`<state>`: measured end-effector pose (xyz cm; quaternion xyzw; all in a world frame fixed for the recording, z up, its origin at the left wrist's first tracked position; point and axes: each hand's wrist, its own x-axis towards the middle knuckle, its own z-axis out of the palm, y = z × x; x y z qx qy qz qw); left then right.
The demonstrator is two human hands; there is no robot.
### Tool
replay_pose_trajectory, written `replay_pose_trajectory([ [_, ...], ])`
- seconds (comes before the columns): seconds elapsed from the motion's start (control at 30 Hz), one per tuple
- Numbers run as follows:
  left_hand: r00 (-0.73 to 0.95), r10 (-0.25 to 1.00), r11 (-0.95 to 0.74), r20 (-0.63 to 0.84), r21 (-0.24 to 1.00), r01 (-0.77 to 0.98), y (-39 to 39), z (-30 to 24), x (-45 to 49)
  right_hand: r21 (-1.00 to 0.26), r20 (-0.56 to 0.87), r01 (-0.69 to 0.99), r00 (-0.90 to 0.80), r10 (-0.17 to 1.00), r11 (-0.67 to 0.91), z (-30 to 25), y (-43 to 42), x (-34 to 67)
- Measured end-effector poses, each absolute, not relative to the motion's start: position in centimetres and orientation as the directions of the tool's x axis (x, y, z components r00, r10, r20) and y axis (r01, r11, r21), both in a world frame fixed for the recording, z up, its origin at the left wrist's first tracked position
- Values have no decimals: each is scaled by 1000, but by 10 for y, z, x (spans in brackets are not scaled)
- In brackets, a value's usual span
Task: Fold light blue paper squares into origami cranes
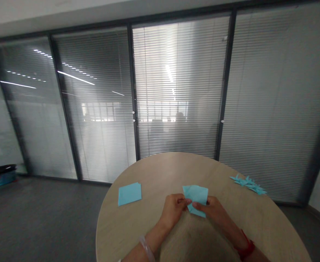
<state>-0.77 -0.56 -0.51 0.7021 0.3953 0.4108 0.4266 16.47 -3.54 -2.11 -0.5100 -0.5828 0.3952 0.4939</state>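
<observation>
Over the near side of a round, pale wood-grain table (pixel 176 165), two bare hands work close together on a folded sheet of light blue paper (pixel 197 193). The left hand (pixel 173 210) is narrowly closed, with its left fingertips (pixel 185 199) pinching one side of the sheet. The right hand (pixel 210 211) is just as narrow, gripping the other side with its right thumb (pixel 198 207) laid across the paper's face. The sheet appears lifted slightly off the tabletop between them, tilted, with a corner pointing down toward the person; its exact fold lines are too small to tell.

Holding the paper with fingertips rather than whole palms is a sound way to work: it gives fine control, and matched pressure from both sides keeps the edges aligned and the sheet free of stray bends.

Left of the hands, a flat square of light blue paper (pixel 129 193) lies on the table. Toward the far right edge sits a small heap of jagged light blue paper pieces (pixel 247 184). A translucent bangle (pixel 146 249) circles the left wrist, and a red band (pixel 245 249) circles the right. Beyond the table stands a glass partition with slatted grey blinds (pixel 181 83).
</observation>
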Motion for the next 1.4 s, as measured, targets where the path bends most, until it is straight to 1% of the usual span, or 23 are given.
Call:
replay_pose_trajectory([
  [0.07,372,899,-323,229,922,212,-5,-5,-8,-964,195,184,-1,981,192,-21,-36,165],
  [0.17,401,894,-301,200,931,206,-3,-7,-8,-958,208,205,21,978,199,-20,-36,165],
  [0.27,428,886,-283,180,940,191,-2,-10,-7,-959,203,210,51,978,188,-20,-36,166],
  [0.53,490,861,-225,140,967,118,-10,-9,-4,-976,178,146,114,977,160,-21,-35,167],
  [0.63,481,857,-287,185,947,147,-12,-6,-5,-982,166,104,108,980,155,-19,-37,165],
  [0.8,470,837,-424,279,874,238,-10,-6,-8,-989,139,63,100,985,133,-14,-40,161],
  [0.97,505,810,-445,299,873,197,-6,-13,-7,-990,138,54,130,982,132,-10,-43,161],
  [1.07,538,793,-463,287,858,224,-6,-13,-6,-989,145,52,154,977,138,-9,-45,162],
  [1.2,519,780,-536,350,802,264,-8,-10,-8,-990,134,-12,139,981,137,-6,-48,160],
  [1.3,528,790,-501,312,824,264,-8,-9,-10,-988,153,-15,122,981,155,-5,-49,159],
  [1.4,521,799,-445,301,878,175,-6,-8,-10,-989,145,6,97,985,145,-7,-46,159],
])
